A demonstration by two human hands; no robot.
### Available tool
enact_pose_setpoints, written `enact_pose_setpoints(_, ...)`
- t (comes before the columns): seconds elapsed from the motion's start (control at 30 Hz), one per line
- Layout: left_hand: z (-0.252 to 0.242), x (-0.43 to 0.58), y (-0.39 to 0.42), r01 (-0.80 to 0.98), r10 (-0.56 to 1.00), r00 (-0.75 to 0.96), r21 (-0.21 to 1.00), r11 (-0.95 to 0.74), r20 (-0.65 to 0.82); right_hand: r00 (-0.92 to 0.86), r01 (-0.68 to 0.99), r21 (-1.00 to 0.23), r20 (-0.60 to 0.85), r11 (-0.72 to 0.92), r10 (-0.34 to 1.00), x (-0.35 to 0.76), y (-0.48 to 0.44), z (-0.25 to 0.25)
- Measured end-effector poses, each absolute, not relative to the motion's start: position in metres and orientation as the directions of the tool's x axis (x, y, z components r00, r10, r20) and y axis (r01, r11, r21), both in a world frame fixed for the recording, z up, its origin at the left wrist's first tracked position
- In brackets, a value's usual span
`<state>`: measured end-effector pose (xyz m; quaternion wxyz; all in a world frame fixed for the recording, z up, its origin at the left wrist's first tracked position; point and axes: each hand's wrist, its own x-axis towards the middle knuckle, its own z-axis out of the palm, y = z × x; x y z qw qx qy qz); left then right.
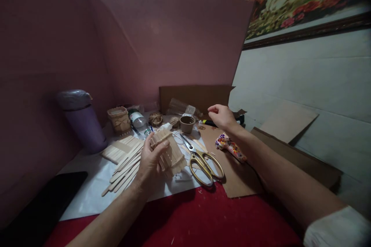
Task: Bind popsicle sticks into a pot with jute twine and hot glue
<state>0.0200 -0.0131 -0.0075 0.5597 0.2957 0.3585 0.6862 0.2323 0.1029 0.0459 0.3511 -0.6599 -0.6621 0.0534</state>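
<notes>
Left hand [150,159]: fingers clamped on the stick panel piece [171,155], thumb on the near face. It's in front of me, raised over the white sheet [82,200] on the red worktop [214,218]. Long axis of its sticks runs tilted, upper left to lower right, lower end toward me and the scissors [205,166]. Raised bands cross it near both ends. Can't tell if it's flat or hollow.

Right hand [223,117]: up in the air, fingers curled together; can't tell if anything thin is pinched there. Floral glue gun [228,146] lies below that forearm.

Containers: small brown cup [187,124] upright, dark inside, contents unreadable. Stick-wrapped pot [120,120] upright at back left, inside hidden. Purple tumbler [88,129] with covered top. Clear labelled bottle [139,121] lying tilted.
</notes>
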Motion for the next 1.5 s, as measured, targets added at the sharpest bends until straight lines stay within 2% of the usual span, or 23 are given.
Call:
enact_pose_setpoints(0.2,-0.011,0.019,-0.011,-0.589,0.982,-0.189,0.802,-0.101,-0.015,-0.054,0.948,-0.298,0.189,0.110,0.980,0.235,0.155,0.024)
enact_pose_setpoints(0.33,-0.011,0.019,-0.012,-0.618,0.982,-0.187,0.779,-0.101,-0.020,-0.085,0.959,-0.260,0.130,0.117,0.988,0.228,0.172,0.005)
enact_pose_setpoints(0.43,-0.010,0.019,-0.014,-0.626,0.983,-0.177,0.775,-0.081,-0.041,-0.091,0.942,-0.312,0.115,0.122,0.989,0.229,0.183,0.000)
enact_pose_setpoints(0.57,-0.010,0.019,-0.015,-0.617,0.984,-0.173,0.783,-0.073,-0.045,-0.064,0.872,-0.478,0.103,0.106,0.993,0.233,0.196,0.001)
enact_pose_setpoints(0.73,-0.009,0.019,-0.015,-0.619,0.988,-0.152,0.782,-0.072,-0.030,-0.009,0.677,-0.736,0.026,0.026,1.000,0.233,0.201,0.005)
enact_pose_setpoints(0.9,-0.010,0.019,-0.016,-0.603,0.989,-0.144,0.795,-0.067,-0.026,0.013,0.459,-0.885,-0.074,-0.072,0.997,0.232,0.191,0.009)
enact_pose_setpoints(1.17,-0.012,0.019,-0.015,-0.611,0.989,-0.144,0.788,-0.074,-0.019,0.047,0.253,-0.948,-0.188,-0.194,0.981,0.230,0.186,0.013)
enact_pose_setpoints(1.5,-0.009,0.020,-0.015,-0.631,0.992,-0.127,0.773,-0.060,-0.026,0.058,0.171,-0.957,-0.227,-0.233,0.972,0.229,0.186,0.013)
